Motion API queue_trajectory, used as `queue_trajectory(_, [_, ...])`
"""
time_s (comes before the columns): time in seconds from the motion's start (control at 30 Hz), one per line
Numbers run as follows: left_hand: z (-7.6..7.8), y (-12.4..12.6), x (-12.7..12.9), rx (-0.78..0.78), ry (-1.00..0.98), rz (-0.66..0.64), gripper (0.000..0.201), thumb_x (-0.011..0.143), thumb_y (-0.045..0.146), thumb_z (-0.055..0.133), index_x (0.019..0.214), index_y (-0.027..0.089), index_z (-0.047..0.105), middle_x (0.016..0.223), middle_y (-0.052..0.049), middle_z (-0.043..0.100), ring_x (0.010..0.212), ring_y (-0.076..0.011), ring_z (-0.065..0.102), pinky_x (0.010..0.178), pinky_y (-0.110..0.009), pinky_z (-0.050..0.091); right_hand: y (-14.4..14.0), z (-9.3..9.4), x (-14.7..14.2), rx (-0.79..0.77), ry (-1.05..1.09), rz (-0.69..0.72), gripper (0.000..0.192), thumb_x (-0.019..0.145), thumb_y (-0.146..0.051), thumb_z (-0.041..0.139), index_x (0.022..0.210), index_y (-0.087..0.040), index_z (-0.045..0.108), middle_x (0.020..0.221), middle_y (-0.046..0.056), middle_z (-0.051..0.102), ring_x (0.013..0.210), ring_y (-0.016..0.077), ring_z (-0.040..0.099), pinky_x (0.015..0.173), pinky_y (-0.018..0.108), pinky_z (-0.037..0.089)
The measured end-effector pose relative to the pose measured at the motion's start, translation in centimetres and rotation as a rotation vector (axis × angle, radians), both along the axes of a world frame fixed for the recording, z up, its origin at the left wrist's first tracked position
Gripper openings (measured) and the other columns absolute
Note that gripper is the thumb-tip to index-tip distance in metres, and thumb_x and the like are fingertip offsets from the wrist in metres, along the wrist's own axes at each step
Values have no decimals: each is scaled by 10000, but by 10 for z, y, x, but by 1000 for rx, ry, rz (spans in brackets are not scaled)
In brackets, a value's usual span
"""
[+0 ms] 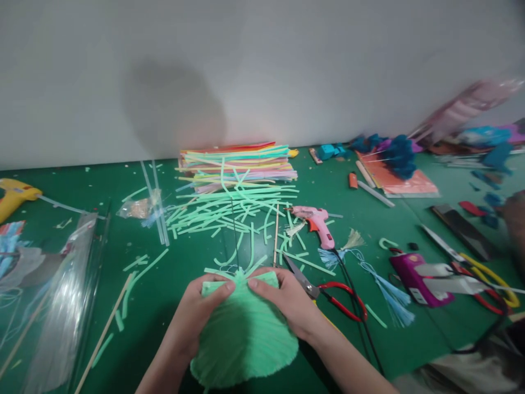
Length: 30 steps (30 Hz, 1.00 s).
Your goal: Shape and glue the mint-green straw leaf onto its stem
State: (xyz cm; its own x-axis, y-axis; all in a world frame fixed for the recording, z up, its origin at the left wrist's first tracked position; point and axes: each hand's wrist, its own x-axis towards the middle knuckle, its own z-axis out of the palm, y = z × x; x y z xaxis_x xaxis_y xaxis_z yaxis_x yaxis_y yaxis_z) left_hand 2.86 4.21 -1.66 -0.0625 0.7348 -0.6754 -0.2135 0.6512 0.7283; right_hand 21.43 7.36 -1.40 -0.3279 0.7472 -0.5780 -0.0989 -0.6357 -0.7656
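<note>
Between my two hands is a mint-green fan-shaped piece [246, 339], ribbed like a shell and made of fuzzy pipe cleaners. My left hand [209, 303] is closed on its upper left corner, the thumb lying flat near the gathered top. On the upper right side, my right hand [283, 301] grips it with the thumb near the same gathered point. A few short green stems stick out from that point, and the fingers behind the piece are hidden. Just beyond my hands lie cut green pipe cleaners [229, 210]. Red-handled scissors [342, 301] rest beside my right wrist.
A pink glue gun [314, 219] with a black cord lies right of centre. Multicoloured pipe cleaners [246, 164] are piled against the wall. Blue tassels [389, 295], a magenta box [418, 279] and yellow-handled scissors [488, 273] lie right. Far left is a yellow glue gun [18, 197].
</note>
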Motion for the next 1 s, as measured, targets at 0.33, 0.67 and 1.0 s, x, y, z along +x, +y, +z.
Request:
queue_trajectory(0.33, [4,-26,19,21,83,53,230,607,388,814,669,184,728,705,-3,649,676,-182,596,627,-261,452,-19,-1,-1,97,-201,146,305,681,-443,800,673,-148,720,571,-32,585,551,104,470,532,219,349])
queue_trajectory(0.67, [-1,-46,26,54,148,1,265,643,430,808,668,177,735,717,-1,613,682,-162,545,620,-239,402,-31,1,6,133,-295,206,224,695,-371,761,668,-151,731,573,-30,574,574,116,472,549,223,362])
queue_trajectory(1.0, [0,-59,-21,37,-218,-24,337,820,477,654,958,184,750,961,-94,758,884,-266,681,773,-341,520,-36,-5,9,77,-274,158,282,649,-402,802,658,-146,684,577,-34,539,568,104,444,534,220,350])
